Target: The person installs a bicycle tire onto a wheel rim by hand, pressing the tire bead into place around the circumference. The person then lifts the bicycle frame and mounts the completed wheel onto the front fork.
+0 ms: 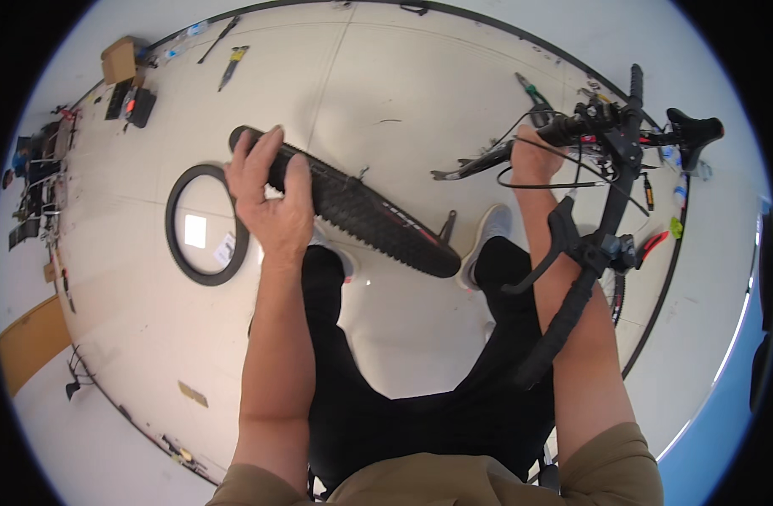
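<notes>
A knobby black bicycle wheel stands edge-on before me, slanting down to the right. My left hand grips its tyre near the far end, fingers over the tread. At my right, my right hand is closed around the bicycle's front frame or fork, partly hidden by cables. The fork legs point left toward the wheel, apart from it. The handlebar with black grips and brake levers crosses over my right forearm, and a black saddle is beyond it.
A loose tyre lies left. Farther off are a cardboard box, a dark case, a yellow tool, green-handled pliers, bottles and a red-black tool. My feet flank the wheel's lower side.
</notes>
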`<state>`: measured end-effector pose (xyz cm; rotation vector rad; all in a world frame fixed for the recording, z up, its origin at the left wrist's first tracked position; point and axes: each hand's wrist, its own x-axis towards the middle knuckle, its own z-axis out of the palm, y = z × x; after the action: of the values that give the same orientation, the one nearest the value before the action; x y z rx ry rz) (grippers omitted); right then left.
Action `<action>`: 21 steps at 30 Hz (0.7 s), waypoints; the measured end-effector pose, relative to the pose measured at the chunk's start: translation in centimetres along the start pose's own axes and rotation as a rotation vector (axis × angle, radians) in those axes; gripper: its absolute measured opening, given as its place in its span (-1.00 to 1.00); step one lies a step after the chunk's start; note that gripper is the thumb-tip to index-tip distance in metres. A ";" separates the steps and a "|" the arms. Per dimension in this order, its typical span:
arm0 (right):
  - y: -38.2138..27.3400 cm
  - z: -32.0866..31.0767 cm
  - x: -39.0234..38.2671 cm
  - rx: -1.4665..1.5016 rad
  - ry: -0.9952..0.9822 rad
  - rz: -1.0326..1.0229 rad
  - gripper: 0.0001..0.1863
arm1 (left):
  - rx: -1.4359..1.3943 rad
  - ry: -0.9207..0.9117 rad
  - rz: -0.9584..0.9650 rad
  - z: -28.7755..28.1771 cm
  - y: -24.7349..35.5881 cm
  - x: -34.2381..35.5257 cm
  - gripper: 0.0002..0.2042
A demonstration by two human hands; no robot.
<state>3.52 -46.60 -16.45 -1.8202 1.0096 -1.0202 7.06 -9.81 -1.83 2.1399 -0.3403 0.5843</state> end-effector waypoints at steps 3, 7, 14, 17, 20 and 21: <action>-1.5 -0.1 0.0 -0.248 -0.029 0.000 -0.79 | 0.007 -0.022 0.039 0.7 -0.5 0.7 -0.76; -3.6 0.4 -1.5 -0.234 -0.179 0.167 -0.60 | 0.161 -0.092 0.094 -1.3 -1.3 0.2 -0.77; -3.2 -1.0 0.2 -0.381 -0.137 0.130 -0.79 | 0.253 -0.258 0.101 -6.1 -0.6 -2.3 -0.73; -4.0 -0.1 -1.5 -0.351 -0.299 0.172 -0.78 | 0.400 -0.317 0.070 -10.0 -1.1 -4.4 -0.73; -5.3 -1.4 -1.0 -0.284 -0.273 0.169 -0.75 | 0.426 -0.373 0.054 -10.6 -0.7 -5.1 -0.73; -5.5 -1.8 -0.6 -0.262 -0.257 0.185 -0.74 | 0.433 -0.393 0.047 -10.5 -0.5 -5.2 -0.73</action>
<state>3.11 -44.54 -11.02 -1.9642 1.1670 -0.5461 -0.15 -0.84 0.50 2.6757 -0.5163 0.2714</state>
